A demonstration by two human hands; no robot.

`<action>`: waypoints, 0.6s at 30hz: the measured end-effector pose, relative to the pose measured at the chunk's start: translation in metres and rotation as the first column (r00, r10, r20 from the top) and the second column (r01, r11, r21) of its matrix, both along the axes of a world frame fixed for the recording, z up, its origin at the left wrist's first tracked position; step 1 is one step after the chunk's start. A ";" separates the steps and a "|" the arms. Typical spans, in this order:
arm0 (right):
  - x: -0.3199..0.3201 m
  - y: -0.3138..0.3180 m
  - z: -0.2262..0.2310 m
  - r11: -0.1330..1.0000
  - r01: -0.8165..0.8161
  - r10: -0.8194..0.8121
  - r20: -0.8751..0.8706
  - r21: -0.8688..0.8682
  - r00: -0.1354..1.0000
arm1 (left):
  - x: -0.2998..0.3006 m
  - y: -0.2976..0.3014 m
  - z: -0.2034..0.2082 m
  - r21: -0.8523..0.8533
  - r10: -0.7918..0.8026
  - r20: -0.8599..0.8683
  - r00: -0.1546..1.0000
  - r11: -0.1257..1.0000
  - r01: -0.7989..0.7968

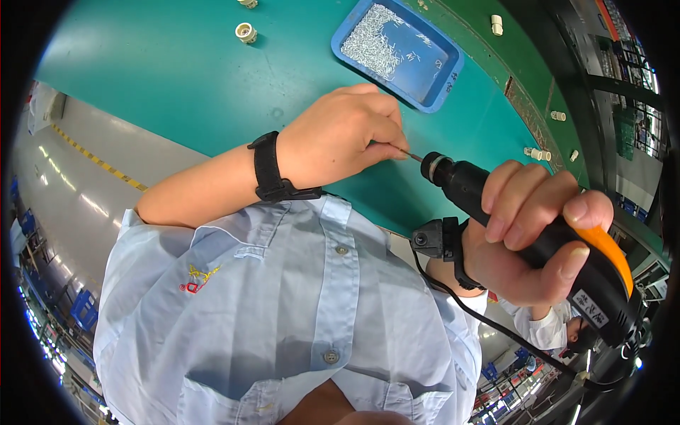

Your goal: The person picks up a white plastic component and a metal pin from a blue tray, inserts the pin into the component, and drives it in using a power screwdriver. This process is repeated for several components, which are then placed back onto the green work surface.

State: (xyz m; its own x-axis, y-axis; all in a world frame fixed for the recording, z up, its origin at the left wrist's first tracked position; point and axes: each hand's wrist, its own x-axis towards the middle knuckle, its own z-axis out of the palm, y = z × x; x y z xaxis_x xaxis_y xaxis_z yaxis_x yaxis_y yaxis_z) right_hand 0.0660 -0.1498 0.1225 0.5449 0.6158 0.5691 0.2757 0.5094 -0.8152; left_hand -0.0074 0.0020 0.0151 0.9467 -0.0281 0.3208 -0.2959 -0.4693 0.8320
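1. If the screwdriver [467,185] were to start now, its bit [414,156] could spin against your left hand [347,134], whose thumb and forefinger are pinched closed on the tip; whether they also grip a small piece, I cannot tell.
2. A loose pinch or a skewed approach could let the tip skid off toward your skin.
3. Your right hand [520,273] is curled round the screwdriver's body; a slack wrap there could let the nose wander.
4. The screwdriver lies across your right palm, nose pointing at your left fingertips.
5. The blue tray [425,81] of metal pieces [372,42] sits just beyond your left hand, on the green surface [177,78].
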 end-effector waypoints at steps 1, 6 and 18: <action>0.001 -0.001 -0.004 1.000 0.020 -0.020 0.006 -0.009 1.000 | 0.000 -0.001 -0.001 -0.001 0.002 -0.002 1.000 1.000 -0.002; 0.004 -0.004 -0.013 0.990 0.130 -0.132 -0.038 -0.049 0.990 | 0.009 0.003 -0.020 0.049 0.029 0.121 0.992 0.998 -0.035; -0.003 0.014 -0.025 0.963 0.204 -0.227 -0.121 -0.175 0.966 | 0.006 -0.002 -0.017 -0.182 -0.056 -0.295 0.954 0.983 0.001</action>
